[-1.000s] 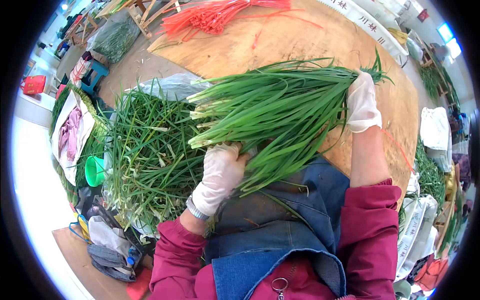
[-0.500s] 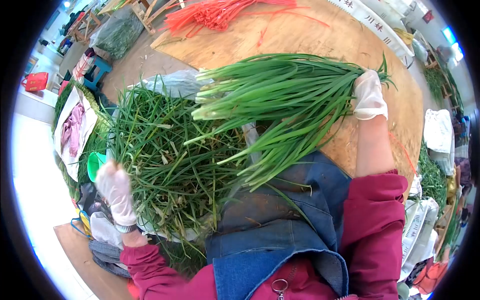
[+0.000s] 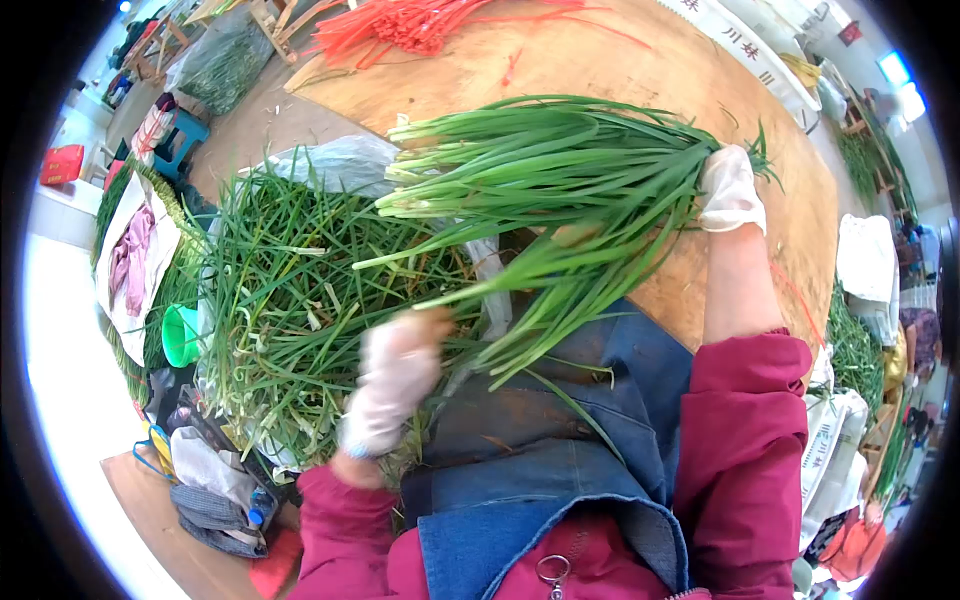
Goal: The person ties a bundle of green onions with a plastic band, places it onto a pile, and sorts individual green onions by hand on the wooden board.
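Right hand (image 3: pixel 731 188): its grip was pressed together around the leafy right end of the green bunch (image 3: pixel 560 150)
Left hand (image 3: pixel 400 365): looked blurred near a stalk tip; whether its grip pinched anything could not be told
Green bunch: fanned leftward over the counter's (image 3: pixel 640 70) edge, toward the leaf heap (image 3: pixel 310 280)

Wooden tabletop (image 3: pixel 600 62): 11 round to 3 o'clock in your view. Bundle of plastic ties (image 3: pixel 405 27): on it, 12 o'clock. Chive bunch (image 3: pixel 560 170): 1 o'clock, one end in your right hand (image 3: pixel 731 190) at 2. Loose leaf heap (image 3: pixel 310 285): 9 o'clock, your left hand (image 3: pixel 397 365) before it at 8. Plastic tub (image 3: pixel 181 336): beyond the heap, 9 o'clock. Stool (image 3: pixel 185 140): 10 o'clock, behind the tub.
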`<act>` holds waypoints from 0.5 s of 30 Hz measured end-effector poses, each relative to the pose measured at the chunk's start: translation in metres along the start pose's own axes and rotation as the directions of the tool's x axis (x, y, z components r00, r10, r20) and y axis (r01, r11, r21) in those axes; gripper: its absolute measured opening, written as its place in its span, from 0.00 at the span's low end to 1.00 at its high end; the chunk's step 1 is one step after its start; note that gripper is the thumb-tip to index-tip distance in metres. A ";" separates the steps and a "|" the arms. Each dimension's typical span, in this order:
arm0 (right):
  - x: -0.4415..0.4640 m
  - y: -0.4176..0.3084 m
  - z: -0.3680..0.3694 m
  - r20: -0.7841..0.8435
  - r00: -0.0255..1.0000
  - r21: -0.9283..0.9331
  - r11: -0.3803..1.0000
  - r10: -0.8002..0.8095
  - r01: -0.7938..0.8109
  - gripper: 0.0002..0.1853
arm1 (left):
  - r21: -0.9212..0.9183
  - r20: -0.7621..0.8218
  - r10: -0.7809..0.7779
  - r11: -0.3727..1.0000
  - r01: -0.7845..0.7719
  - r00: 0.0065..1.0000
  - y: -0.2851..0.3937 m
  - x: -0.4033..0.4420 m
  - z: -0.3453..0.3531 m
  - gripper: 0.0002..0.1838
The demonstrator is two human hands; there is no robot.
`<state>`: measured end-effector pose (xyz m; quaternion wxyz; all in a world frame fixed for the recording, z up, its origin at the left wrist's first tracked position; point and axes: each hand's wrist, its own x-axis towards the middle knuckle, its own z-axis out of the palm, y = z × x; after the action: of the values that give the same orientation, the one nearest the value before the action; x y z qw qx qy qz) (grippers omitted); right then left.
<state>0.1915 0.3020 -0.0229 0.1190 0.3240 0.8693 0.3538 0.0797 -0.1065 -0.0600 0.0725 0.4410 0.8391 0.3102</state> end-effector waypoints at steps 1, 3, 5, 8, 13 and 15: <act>-0.003 0.000 -0.003 -0.024 1.000 -0.018 1.000 0.001 -0.001 0.06 | 0.011 -0.094 -0.137 0.990 0.139 0.986 -0.008 -0.009 -0.025 0.06; 0.001 0.000 0.005 -0.039 0.996 0.160 0.984 0.081 -0.074 0.05 | 0.068 -0.433 -0.130 0.982 0.176 0.892 -0.054 -0.041 -0.064 0.06; 0.009 -0.002 0.008 0.030 0.992 0.218 0.968 0.120 -0.123 0.05 | 0.511 -0.342 -0.178 0.788 0.342 0.923 -0.061 -0.068 -0.104 0.09; 0.004 -0.001 0.010 0.009 0.998 0.115 0.991 0.070 -0.071 0.05 | 0.667 -0.242 -0.097 0.707 0.238 0.965 -0.035 -0.066 -0.102 0.09; -0.005 0.003 0.002 -0.059 0.997 0.323 0.946 0.044 -0.022 0.07 | 0.180 -0.102 0.201 0.967 -0.181 0.974 0.065 -0.007 -0.013 0.13; 0.000 0.003 0.011 -0.033 0.999 0.300 0.954 0.021 -0.010 0.07 | 0.118 0.008 0.143 0.983 -0.143 0.990 0.063 0.017 0.016 0.14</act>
<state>0.1979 0.3095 -0.0281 0.0503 0.3388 0.9123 0.2247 0.1196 -0.0598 -0.0331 0.0236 0.5034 0.8223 0.2643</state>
